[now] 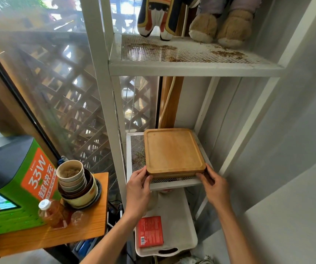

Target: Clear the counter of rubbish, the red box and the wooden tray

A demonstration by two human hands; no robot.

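Both hands are on the wooden tray [173,150], and that is the whole of the step as I read it: seating it squarely on the middle mesh shelf [137,151] of the white rack. My left hand [138,184] holds the near left corner, fingers curled under the rim, and my right hand [211,182] pinches the near right corner with the thumb along the front edge. The tray seems to sit on a second, darker board beneath it (I cannot tell whether that is one piece or two). It lies flat but skewed, its near edge at the shelf's front lip and bare mesh showing to its left. To do this well I would push evenly with both hands toward the far wall, keep the tray level so it does not snag on the mesh, and let go only when no part overhangs the near lip. The red box [150,231] already lies flat in the white plastic tray [183,221] on the level below, so it looks stowed. On the left, the wooden counter [73,232] holds stacked bowls [77,182] and a capped bottle [49,213], which I judge remain to be sorted.
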